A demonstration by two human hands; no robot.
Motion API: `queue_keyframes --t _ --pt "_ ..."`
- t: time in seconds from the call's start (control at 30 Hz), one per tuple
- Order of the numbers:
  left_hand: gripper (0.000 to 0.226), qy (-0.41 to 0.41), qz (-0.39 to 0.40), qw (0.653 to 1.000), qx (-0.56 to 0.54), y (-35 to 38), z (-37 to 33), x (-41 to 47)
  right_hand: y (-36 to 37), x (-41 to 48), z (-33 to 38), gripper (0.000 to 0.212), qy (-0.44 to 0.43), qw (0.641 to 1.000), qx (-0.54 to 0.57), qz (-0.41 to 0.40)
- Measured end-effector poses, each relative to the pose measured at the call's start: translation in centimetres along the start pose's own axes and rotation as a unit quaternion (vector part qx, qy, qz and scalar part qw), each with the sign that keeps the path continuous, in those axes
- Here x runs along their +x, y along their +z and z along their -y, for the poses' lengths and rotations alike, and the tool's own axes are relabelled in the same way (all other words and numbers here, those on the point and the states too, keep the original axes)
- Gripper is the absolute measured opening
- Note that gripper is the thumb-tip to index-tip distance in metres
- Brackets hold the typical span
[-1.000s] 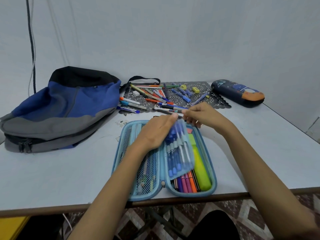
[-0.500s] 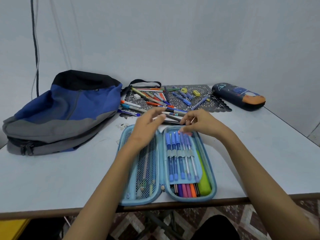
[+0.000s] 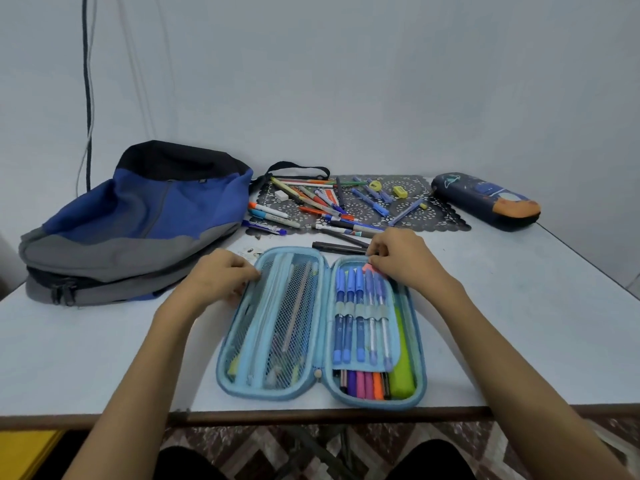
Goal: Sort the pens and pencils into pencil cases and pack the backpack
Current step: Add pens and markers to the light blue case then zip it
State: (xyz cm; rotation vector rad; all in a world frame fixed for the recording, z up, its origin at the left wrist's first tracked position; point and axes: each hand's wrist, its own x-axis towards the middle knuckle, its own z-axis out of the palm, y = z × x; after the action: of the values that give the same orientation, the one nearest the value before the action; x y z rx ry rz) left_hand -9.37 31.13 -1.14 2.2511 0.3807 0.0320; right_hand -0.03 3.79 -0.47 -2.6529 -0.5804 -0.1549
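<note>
A light blue pencil case (image 3: 273, 393) lies open flat at the table's front edge. Its left half is a mesh pocket (image 3: 277, 323) with thin pens inside. On the right half, a flap (image 3: 360, 320) holds several blue pens in elastic loops, with coloured markers (image 3: 363, 384) and a green highlighter (image 3: 401, 375) beneath. My left hand (image 3: 221, 278) curls on the case's upper left rim. My right hand (image 3: 401, 261) pinches a small pink piece (image 3: 372, 269) at the top of the right half. Loose pens and pencils (image 3: 329, 206) lie behind. The blue and grey backpack (image 3: 138, 216) lies at the left.
A dark pencil case (image 3: 485, 199), shut, sits at the back right beside the black lace mat (image 3: 440, 220). Two black pens (image 3: 339, 245) lie just behind the open case. A yellow sharpener (image 3: 400, 191) and white eraser (image 3: 280, 195) rest on the mat. A cable (image 3: 88, 98) hangs on the wall.
The pen flap, lifted by my left hand a second ago, now lies flat on the right half. My left hand has moved to the case's left rim. My right hand stays at the top.
</note>
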Motion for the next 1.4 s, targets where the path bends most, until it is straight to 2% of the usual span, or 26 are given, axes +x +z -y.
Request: queue_keyframes --t 0.13,0.3,0.4,0.47,0.63,0.73,0.83,0.9,0.97,1.03,1.23,1.3,1.4 --pt "0.023 0.049 -0.034 0.992 0.111 0.7 -1.5 3.5 -0.6 -0.3 -0.5 0.005 0.047 0.999 -0.014 -0.004" --pt "0.025 0.073 -0.07 0.971 0.218 2.4 -4.5 6.2 -1.2 -0.2 -1.2 0.024 0.059 0.997 -0.043 0.01" --pt "0.025 0.1 -0.115 0.956 0.25 3.5 -6.7 6.6 -1.7 -0.2 -1.6 0.028 0.077 0.996 0.006 0.036" --pt "0.024 0.149 -0.145 0.942 0.263 3.9 -8.4 6.7 -2.2 -0.3 -1.8 0.028 0.094 0.992 0.061 0.06" --pt "0.025 0.323 -0.189 0.877 0.3 5.1 -11.5 5.4 -2.9 -0.8 -1.9 0.032 0.145 0.957 0.208 0.143" --pt "0.022 0.427 -0.214 0.829 0.291 5.8 -11.3 3.4 -3.1 -1.1 -1.7 0.033 0.15 0.943 0.233 0.186" --pt "0.015 0.512 -0.212 0.797 0.24 6.0 -9.5 1.1 -3.0 -1.3 -1.8 0.032 0.149 0.937 0.248 0.196" --pt "0.01 0.549 -0.205 0.778 0.225 6.4 -7.9 -0.7 -3.0 -1.2 -1.7 0.029 0.151 0.936 0.247 0.202" --pt "0.015 0.572 -0.197 0.759 0.24 7.2 -6.4 -2.1 -3.0 -1.3 -1.7 0.023 0.153 0.935 0.246 0.205" --pt "0.018 0.577 -0.188 0.758 0.24 7.7 -5.2 -2.9 -3.0 -1.3 -1.7 0.019 0.15 0.937 0.243 0.204" --pt "0.006 0.557 -0.187 0.791 0.167 8.4 -4.7 -4.3 -3.8 -1.4 -2.0 0.022 0.136 0.943 0.216 0.215" --pt "0.008 0.545 -0.171 0.809 0.141 8.0 -4.8 -4.1 -3.5 -0.6 -1.6 0.016 0.128 0.967 0.174 0.135" --pt "0.009 0.527 -0.118 0.84 0.049 6.6 -5.2 -3.8 -3.1 0.5 0.7 0.018 0.049 0.993 0.103 -0.031"
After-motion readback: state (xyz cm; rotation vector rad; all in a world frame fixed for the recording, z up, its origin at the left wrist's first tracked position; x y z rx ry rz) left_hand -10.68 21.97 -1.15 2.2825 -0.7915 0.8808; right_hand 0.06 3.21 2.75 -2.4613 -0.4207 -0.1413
